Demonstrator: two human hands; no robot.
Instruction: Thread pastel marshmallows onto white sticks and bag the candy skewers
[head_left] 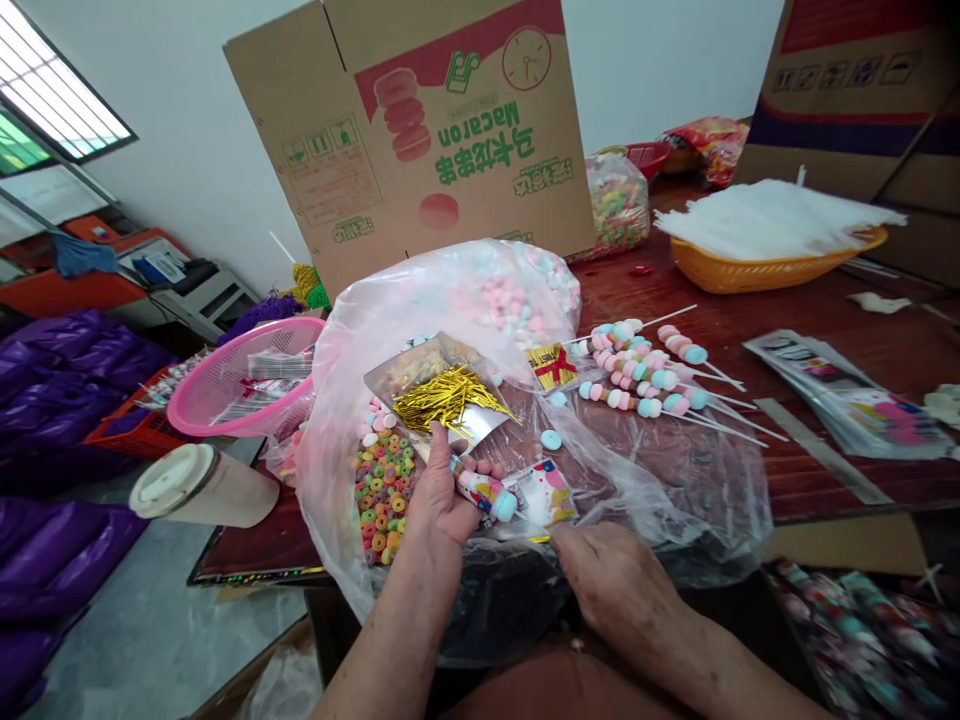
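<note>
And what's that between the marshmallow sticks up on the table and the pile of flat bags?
A flat, greyish strip lies on the table between the marshmallow sticks and the flat bags; the head view shows it.

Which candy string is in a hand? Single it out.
The candy string in the left hand: it shows printed film and a blue end. The bare strings farther right lie unwrapped, out of hand.
</note>
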